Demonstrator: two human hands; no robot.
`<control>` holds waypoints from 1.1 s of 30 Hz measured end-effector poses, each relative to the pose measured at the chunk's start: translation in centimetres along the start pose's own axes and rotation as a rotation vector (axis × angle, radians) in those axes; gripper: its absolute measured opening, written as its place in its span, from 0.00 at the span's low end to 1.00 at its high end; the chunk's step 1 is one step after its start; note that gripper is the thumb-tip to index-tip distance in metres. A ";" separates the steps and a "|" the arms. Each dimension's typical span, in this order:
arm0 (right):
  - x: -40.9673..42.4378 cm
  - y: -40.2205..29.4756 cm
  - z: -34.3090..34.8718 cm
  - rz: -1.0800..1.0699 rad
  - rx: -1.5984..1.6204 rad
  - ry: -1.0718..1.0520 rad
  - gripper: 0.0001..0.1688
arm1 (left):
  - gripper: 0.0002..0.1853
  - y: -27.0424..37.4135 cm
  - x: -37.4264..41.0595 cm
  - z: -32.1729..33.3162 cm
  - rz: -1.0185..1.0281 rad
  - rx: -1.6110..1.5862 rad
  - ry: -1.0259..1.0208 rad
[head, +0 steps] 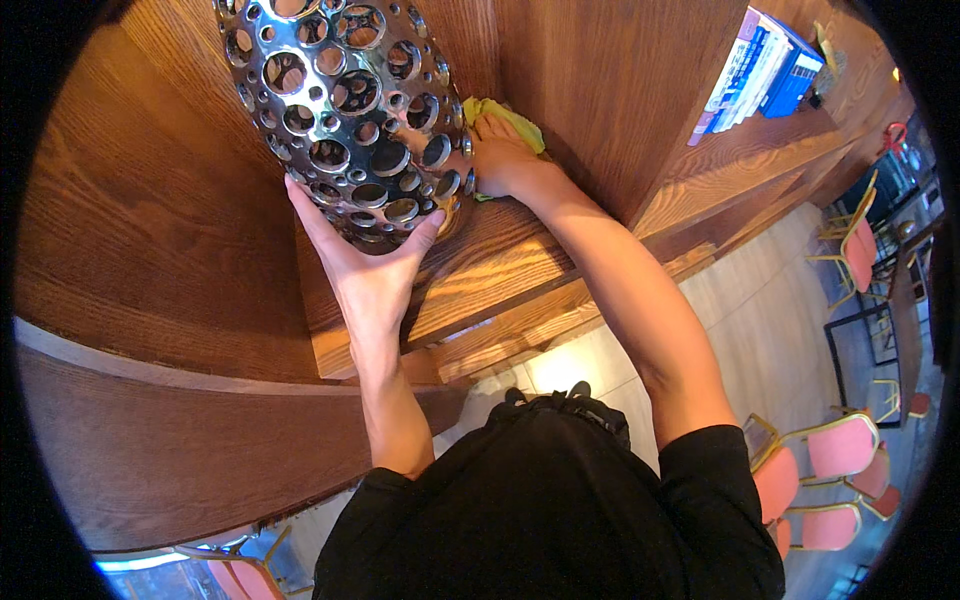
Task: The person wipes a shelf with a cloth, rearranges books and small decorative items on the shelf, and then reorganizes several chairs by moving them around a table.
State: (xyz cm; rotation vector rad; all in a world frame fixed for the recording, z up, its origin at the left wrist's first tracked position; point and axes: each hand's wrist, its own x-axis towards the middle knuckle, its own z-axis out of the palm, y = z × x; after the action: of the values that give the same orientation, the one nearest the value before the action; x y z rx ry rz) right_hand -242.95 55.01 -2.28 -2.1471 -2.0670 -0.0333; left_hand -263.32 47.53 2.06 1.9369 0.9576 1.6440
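Observation:
A shiny silver openwork vase (360, 159), pierced with round holes of many sizes, is on a wooden shelf board (480, 262) before me. My left hand (367, 274) grips its lower end, thumb and fingers spread around opposite sides. Whether the base rests fully on the board or is tilted, I cannot tell. Just right of the vase, my right hand (501, 159) presses a yellow-green cloth (521, 126) near the back of the compartment. Part of that cloth is hidden under the hand, and some fingers are partly behind the vase.
A wooden upright panel (600, 97) bounds the compartment on the right. Beyond it, several books (739, 82) stand on another shelf. A large curved wooden panel (150, 210) is at the left. Pink chairs with gold-coloured frames (844, 446) stand on the tiled floor (742, 315).

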 end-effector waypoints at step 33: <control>-14.2 -1.2 -1.1 -0.338 0.166 0.082 0.32 | 0.60 -0.1 1.4 0.2 -0.064 -0.046 0.022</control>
State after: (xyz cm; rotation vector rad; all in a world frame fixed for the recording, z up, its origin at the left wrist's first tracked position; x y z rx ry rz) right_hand -244.71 40.87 -2.90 -1.6569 -2.2707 0.0088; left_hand -263.07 48.64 2.95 1.8421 0.9719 1.6403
